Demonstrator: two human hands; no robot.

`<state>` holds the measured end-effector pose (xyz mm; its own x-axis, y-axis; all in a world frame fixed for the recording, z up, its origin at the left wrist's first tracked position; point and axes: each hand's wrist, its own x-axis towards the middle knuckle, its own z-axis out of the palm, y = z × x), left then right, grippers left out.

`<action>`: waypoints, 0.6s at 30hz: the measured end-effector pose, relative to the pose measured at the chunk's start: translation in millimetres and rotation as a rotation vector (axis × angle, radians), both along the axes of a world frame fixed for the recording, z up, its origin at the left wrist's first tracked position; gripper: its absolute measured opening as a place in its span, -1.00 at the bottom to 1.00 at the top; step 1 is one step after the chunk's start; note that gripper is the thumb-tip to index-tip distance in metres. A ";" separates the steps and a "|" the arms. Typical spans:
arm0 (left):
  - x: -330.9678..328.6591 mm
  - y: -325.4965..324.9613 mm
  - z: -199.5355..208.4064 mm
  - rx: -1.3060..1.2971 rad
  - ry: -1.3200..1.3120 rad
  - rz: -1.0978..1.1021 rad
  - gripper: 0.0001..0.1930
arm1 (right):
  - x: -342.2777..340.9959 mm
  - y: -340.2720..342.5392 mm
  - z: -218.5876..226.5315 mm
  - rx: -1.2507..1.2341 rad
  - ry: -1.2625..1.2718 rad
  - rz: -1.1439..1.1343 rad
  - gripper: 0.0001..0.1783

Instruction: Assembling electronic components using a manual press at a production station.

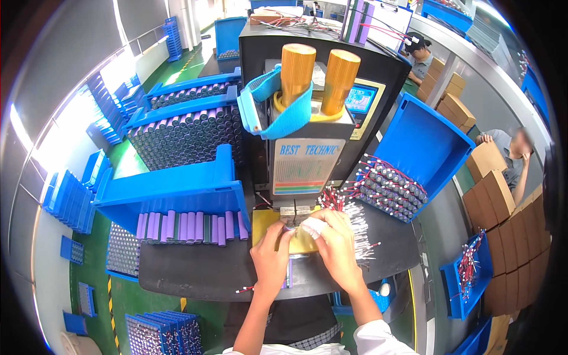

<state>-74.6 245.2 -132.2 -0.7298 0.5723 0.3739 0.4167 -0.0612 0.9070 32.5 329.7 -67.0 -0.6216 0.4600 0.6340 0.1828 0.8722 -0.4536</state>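
Observation:
Under the head of a bench welding machine (307,168), both my hands are close together over a yellow plate (260,220). My left hand (272,253) is closed in a pinch, and a sliver of purple battery cell shows at its fingertips. The fingers of my right hand (337,239) are pressed together too, with white coverings (313,226) on the tips. What they hold is hidden. Just above the fingertips sit the metal electrode blocks (294,211). White-ended wire leads (358,228) lie in a bunch beside my right hand.
At left, a tilted blue bin (171,180) holds purple cells (183,228); more cell-filled bins stand behind. A blue bin (423,139) on the right contains cells with red leads. Two gold cylinders (297,74) top the machine. Cardboard boxes (503,231) and two people are farther right.

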 end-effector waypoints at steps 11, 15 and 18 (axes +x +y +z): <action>2.3 -0.6 3.7 -0.011 -0.109 -0.032 -0.77 | 1.9 -5.2 -8.5 0.069 -0.018 -0.078 -0.72; 1.7 -1.2 13.6 0.011 -0.078 -0.066 -0.78 | 9.6 -11.3 -9.7 0.074 0.047 -0.203 -0.70; -0.1 0.1 5.6 0.009 -0.023 -0.027 -0.75 | 14.0 -9.7 -10.2 0.015 0.039 -0.192 -0.75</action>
<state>-74.8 245.3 -126.6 -0.7227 0.5882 0.3630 0.3942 -0.0806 0.9155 46.5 320.0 -77.2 -0.4982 0.5584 0.6633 0.3293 0.8295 -0.4510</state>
